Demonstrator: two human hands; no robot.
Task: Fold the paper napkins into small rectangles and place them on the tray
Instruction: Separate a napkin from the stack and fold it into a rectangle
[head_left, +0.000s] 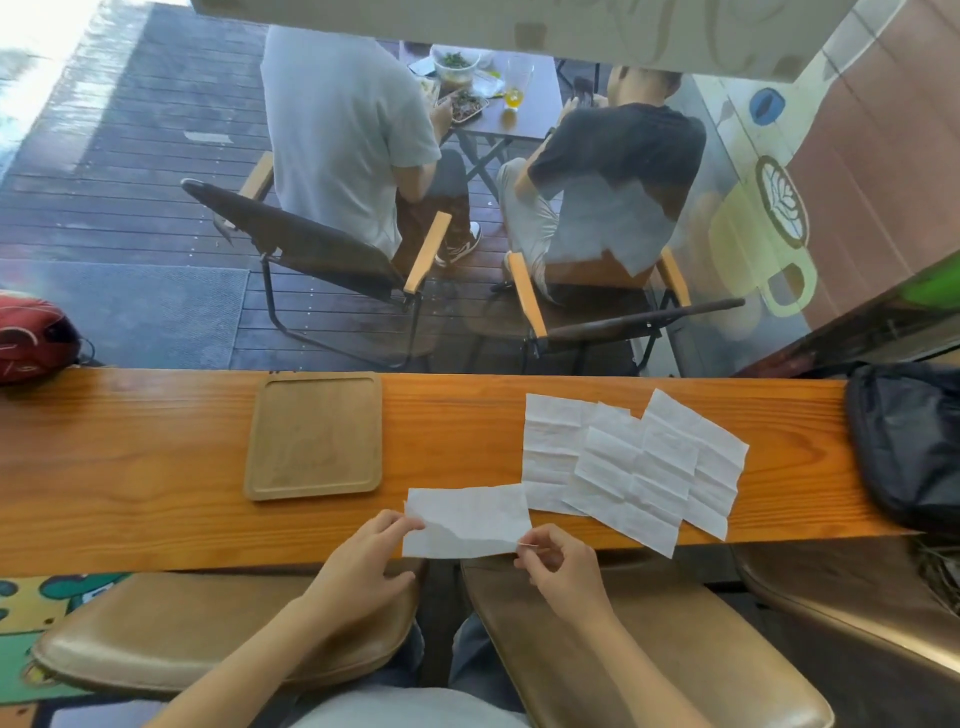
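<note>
A white paper napkin (467, 519), folded over once, hangs just above the near edge of the wooden counter. My left hand (371, 556) pinches its left edge and my right hand (558, 564) pinches its lower right corner. To the right lie three unfolded, creased napkins (634, 467), overlapping and flat on the counter. The wooden tray (314, 491) sits left of centre, with nothing on it.
The long orange-brown counter (156, 467) runs against a window. A black bag (909, 441) lies at its right end and a red bag (31, 338) at its left end. Brown stools (208, 629) stand below. Two people sit outside.
</note>
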